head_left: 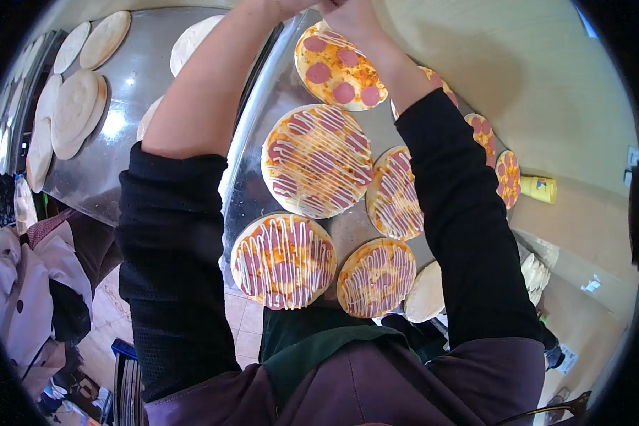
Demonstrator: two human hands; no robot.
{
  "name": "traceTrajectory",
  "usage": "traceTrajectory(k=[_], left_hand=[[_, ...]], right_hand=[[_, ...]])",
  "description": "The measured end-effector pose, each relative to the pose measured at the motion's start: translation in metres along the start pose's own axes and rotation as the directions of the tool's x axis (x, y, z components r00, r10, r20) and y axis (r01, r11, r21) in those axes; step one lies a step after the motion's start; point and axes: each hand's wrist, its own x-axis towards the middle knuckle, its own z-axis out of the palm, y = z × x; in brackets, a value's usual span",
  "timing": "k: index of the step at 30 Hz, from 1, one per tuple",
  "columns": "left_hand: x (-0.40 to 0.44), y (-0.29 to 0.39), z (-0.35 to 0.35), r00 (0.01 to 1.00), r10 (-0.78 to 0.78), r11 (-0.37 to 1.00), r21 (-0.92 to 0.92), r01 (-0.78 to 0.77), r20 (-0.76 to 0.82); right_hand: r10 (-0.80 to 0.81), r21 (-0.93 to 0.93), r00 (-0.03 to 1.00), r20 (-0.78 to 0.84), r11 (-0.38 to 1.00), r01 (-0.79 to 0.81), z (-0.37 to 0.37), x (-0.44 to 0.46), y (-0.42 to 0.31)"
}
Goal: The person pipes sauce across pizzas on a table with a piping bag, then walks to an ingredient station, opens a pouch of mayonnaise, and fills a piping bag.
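1. Both arms, in black sleeves (177,263), reach forward from the bottom of a downward view; the left hand (291,6) and right hand (348,18) come close together at the top edge, which cuts them off.
2. The grip is mostly out of sight; I cannot tell whether the fingers are spread, pressed together or pinching something.
3. The nearest pizza (341,71) lies on a metal table (245,195), on the wearer's side of the hands and just below them in view; round slices of pink meat dot it, and a few pale streaks show near its far rim.
4. The key relation: the right hand is the nearer one, its wrist passing over the pizza's right side; the left hand sits off beyond its far left; the pizza looks oval, its longer way slanting from far left to near right, though the lens may stretch it.
5. Closer to the body lie a large striped pizza (317,161) and three smaller striped pizzas (283,261), all crossed with pale lines; a plain base (426,295) sits beside them.
6. Across a gap to the left, flat breads (74,106) rest on a second metal surface (142,50); far right is a yellow container (539,189).
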Motion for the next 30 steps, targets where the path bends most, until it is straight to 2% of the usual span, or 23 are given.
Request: traceTrajectory(k=[1,2,3,4,5,6,7,8,9,11,15,17,18,19,20,21,22,23,25,27,29,30], left_hand=[[-0.003,0.003,-0.003,0.999,0.02,0.998,0.052,-0.018,-0.042],[-0.002,0.0,-0.004,0.999,0.022,1.0,0.022,-0.022,-0.023],[0.002,-0.007,-0.002,0.999,0.024,1.0,0.019,-0.024,-0.026],[0.006,-0.015,0.004,0.999,0.04,0.997,-0.073,-0.038,0.025],[0.008,-0.017,0.013,0.995,0.062,0.985,-0.166,-0.048,0.076],[0.01,-0.018,0.025,0.999,0.003,0.992,-0.129,0.003,0.047],[0.017,-0.027,0.04,0.996,0.073,0.988,-0.137,-0.065,0.049],[0.024,-0.038,0.055,0.989,0.142,0.98,-0.146,-0.133,0.051],[0.027,-0.044,0.07,0.988,0.144,0.978,-0.157,-0.134,0.052],[0.034,-0.051,0.09,0.98,0.168,0.939,-0.321,-0.125,0.11],[0.039,-0.056,0.088,0.966,0.242,0.933,-0.296,-0.206,0.09],[0.023,-0.037,0.059,0.991,0.094,0.985,-0.154,-0.078,0.096],[0.015,-0.027,0.046,0.996,0.056,0.988,-0.147,-0.046,0.07],[0.008,-0.02,0.034,0.999,0.018,0.99,-0.143,-0.011,0.043],[0.003,-0.016,0.023,0.999,0.03,0.99,-0.138,-0.028,0.014],[-0.001,-0.013,0.013,0.999,0.047,0.99,-0.131,-0.048,-0.016],[-0.005,-0.012,0.004,0.999,0.043,0.991,-0.127,-0.045,-0.018],[-0.007,-0.011,-0.005,0.997,0.07,0.995,-0.065,-0.072,-0.033],[-0.005,-0.017,-0.007,0.994,0.097,0.995,-0.006,-0.098,-0.045],[0.0,-0.029,0.002,0.996,0.087,0.991,-0.103,-0.085,0.013],[-0.005,-0.018,0.033,1.0,-0.008,0.984,-0.178,0.007,-0.001],[0.001,-0.024,0.045,0.999,0.048,0.981,-0.19,-0.042,0.023]], right_hand=[[0.15,-0.127,0.987,0.055,0.982,-0.142,0.002,0.004,-0.004],[0.303,-0.261,0.949,0.091,0.927,-0.271,0.002,0.007,-0.008],[0.302,-0.264,0.949,0.094,0.926,-0.269,0.001,0.003,-0.02],[0.1,0.06,0.994,0.046,0.993,-0.102,-0.002,-0.007,-0.032],[-0.082,0.362,0.994,-0.065,0.927,0.1,-0.007,-0.013,-0.041],[-0.082,0.354,0.995,-0.061,0.93,0.099,-0.02,-0.021,-0.029],[0.066,-0.056,0.997,0.031,0.996,-0.065,-0.04,-0.038,-0.006],[0.238,-0.466,0.97,0.053,0.865,-0.187,-0.059,-0.051,0.009],[0.243,-0.474,0.968,0.054,0.86,-0.19,-0.074,-0.06,0.01],[0.206,-0.54,0.973,0.106,0.834,-0.118,-0.094,-0.073,0.005],[0.235,-0.625,0.96,0.152,0.775,-0.091,-0.093,-0.069,-0.002],[0.245,-0.409,0.965,0.088,0.893,-0.19,-0.066,-0.056,0.004],[0.243,-0.399,0.966,0.088,0.897,-0.189,-0.038,-0.046,-0.004],[0.042,-0.31,0.983,-0.177,0.946,-0.096,-0.001,-0.031,-0.018],[-0.134,-0.25,0.887,-0.442,0.968,0.022,0.018,-0.021,-0.03],[-0.134,-0.243,0.886,-0.444,0.97,0.025,0.014,-0.014,-0.029],[0.083,-0.219,0.98,-0.181,0.968,-0.123,0.007,-0.008,-0.025],[0.296,-0.239,0.95,0.1,0.934,-0.266,0.003,-0.005,-0.02],[0.273,-0.185,0.956,0.107,0.95,-0.25,0.004,-0.008,-0.014],[0.248,-0.141,0.962,0.113,0.963,-0.232,-0.001,-0.016,-0.01],[0.307,-0.424,0.944,0.123,0.876,-0.23,-0.026,-0.038,0.006],[0.309,-0.434,0.943,0.123,0.871,-0.229,-0.041,-0.048,0.009]])
